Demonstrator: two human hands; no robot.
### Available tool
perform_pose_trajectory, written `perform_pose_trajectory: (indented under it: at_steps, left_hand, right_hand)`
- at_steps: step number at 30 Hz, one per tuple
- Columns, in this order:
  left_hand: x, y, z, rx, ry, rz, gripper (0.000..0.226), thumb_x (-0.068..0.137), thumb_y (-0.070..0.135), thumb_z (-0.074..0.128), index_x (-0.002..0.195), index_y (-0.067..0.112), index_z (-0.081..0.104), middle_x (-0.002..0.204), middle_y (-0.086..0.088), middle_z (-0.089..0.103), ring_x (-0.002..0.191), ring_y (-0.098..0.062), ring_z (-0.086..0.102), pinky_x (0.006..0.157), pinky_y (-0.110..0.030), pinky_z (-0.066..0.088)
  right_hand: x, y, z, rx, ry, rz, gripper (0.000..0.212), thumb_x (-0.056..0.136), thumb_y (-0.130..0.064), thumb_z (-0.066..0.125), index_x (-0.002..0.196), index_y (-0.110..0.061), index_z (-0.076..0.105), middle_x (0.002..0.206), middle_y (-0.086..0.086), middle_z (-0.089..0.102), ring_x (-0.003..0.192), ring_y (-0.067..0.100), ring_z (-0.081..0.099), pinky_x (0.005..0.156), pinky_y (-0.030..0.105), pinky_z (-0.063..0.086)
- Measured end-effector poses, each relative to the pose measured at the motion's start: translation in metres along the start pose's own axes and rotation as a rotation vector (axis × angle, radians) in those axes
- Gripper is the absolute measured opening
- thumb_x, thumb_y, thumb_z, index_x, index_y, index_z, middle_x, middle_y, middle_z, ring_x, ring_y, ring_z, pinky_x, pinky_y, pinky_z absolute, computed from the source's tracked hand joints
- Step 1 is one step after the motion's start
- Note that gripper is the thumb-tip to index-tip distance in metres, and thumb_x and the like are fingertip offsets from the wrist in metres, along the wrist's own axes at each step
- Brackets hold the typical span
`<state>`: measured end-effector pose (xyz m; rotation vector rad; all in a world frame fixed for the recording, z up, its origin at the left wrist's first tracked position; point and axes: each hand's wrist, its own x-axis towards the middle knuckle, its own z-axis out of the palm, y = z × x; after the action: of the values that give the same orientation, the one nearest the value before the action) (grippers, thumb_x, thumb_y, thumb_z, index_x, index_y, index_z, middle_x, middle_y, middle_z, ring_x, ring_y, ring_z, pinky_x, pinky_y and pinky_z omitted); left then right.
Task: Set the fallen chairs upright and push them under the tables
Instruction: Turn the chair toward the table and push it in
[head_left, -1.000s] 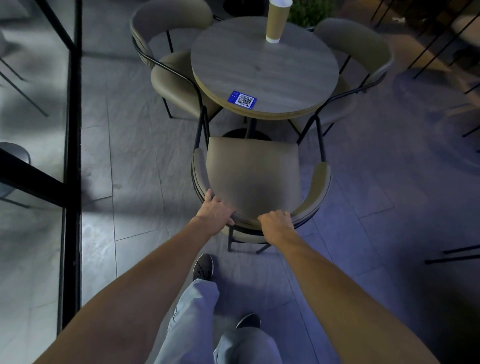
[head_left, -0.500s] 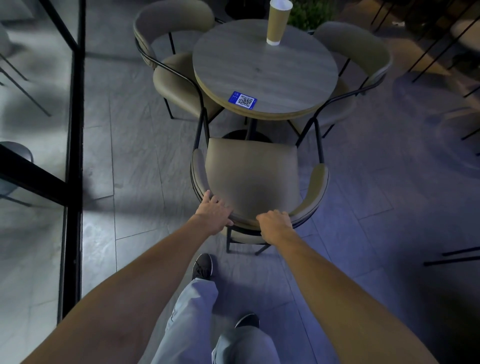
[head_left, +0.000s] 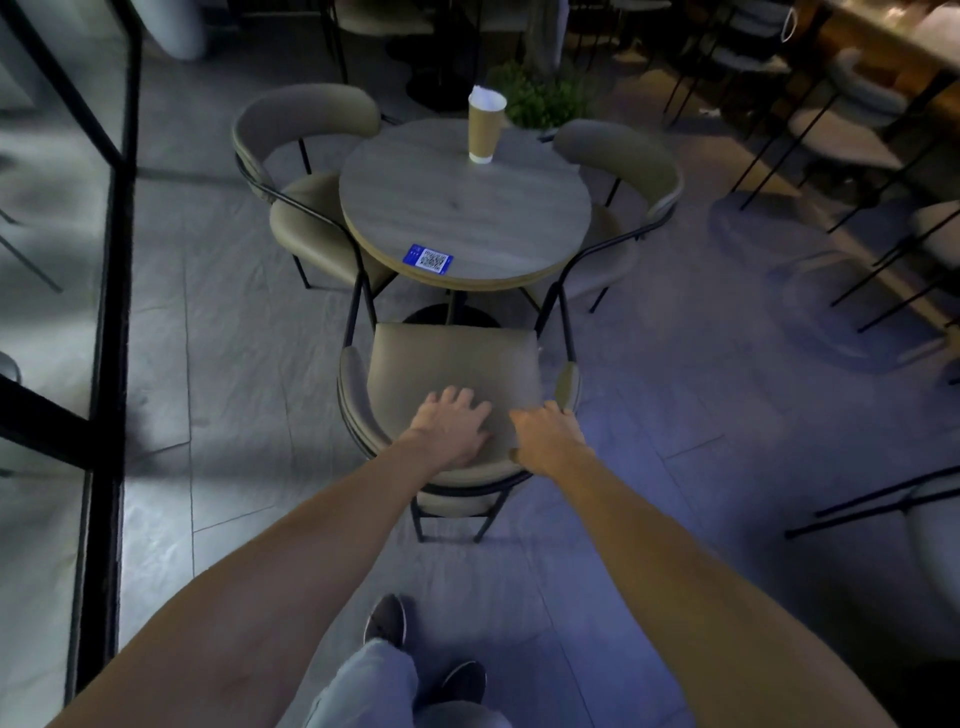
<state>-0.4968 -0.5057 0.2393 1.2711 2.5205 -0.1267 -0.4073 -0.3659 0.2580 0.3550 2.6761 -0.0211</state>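
Observation:
A beige padded chair with a black metal frame stands upright in front of the round wooden table, its seat front close to the table's near edge. My left hand lies over the middle of the curved backrest with its fingers spread toward the seat. To its right, my right hand sits on the backrest, fingers curled over the rim. Two more matching chairs, the left chair and the right chair, stand upright and tucked against the table.
A paper cup and a blue QR sticker are on the table. A black-framed glass wall runs along the left. More chairs and black legs crowd the right side, a potted plant behind. My feet stand below.
Both hands slid right along the backrest. My left hand loosened its grip and spread its fingers. The view tilted up, showing more of the room.

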Motion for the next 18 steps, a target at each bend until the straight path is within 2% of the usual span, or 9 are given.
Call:
perform_pose_trajectory:
  at_steps: [6, 9, 13, 18]
  left_hand:
    - [0.020, 0.016, -0.072, 0.052, 0.111, 0.067, 0.054, 0.102, 0.052, 0.035, 0.149, 0.023, 0.036, 0.144, -0.013, 0.041, 0.133, -0.032, 0.038, 0.105, -0.047, 0.038]
    - [0.040, 0.016, -0.103, 0.108, 0.131, 0.077, 0.056, 0.102, 0.053, 0.035, 0.150, 0.023, 0.033, 0.144, -0.014, 0.040, 0.133, -0.032, 0.038, 0.105, -0.047, 0.038]
    - [0.077, 0.026, -0.138, 0.163, 0.187, 0.095, 0.056, 0.102, 0.053, 0.035, 0.146, 0.019, 0.040, 0.140, -0.013, 0.044, 0.129, -0.033, 0.042, 0.101, -0.048, 0.039]
    - [0.148, 0.069, -0.167, 0.136, 0.208, 0.109, 0.056, 0.101, 0.053, 0.035, 0.148, 0.021, 0.038, 0.138, -0.014, 0.046, 0.128, -0.034, 0.044, 0.100, -0.046, 0.040]
  right_hand:
    - [0.014, 0.038, -0.070, -0.006, 0.044, 0.076, 0.058, 0.094, -0.043, 0.060, 0.144, -0.017, 0.046, 0.142, 0.013, 0.050, 0.132, 0.035, 0.041, 0.107, 0.048, 0.034]
    - [0.020, 0.054, -0.105, 0.027, 0.119, 0.077, 0.060, 0.093, -0.044, 0.062, 0.143, -0.016, 0.044, 0.141, 0.013, 0.050, 0.131, 0.037, 0.042, 0.107, 0.049, 0.035]
    - [0.028, 0.085, -0.135, 0.049, 0.197, 0.096, 0.059, 0.093, -0.044, 0.062, 0.142, -0.017, 0.044, 0.141, 0.013, 0.050, 0.132, 0.038, 0.040, 0.107, 0.050, 0.035]
    - [0.043, 0.153, -0.146, 0.053, 0.234, 0.111, 0.058, 0.093, -0.041, 0.060, 0.144, -0.018, 0.042, 0.142, 0.011, 0.048, 0.132, 0.036, 0.040, 0.107, 0.047, 0.035]
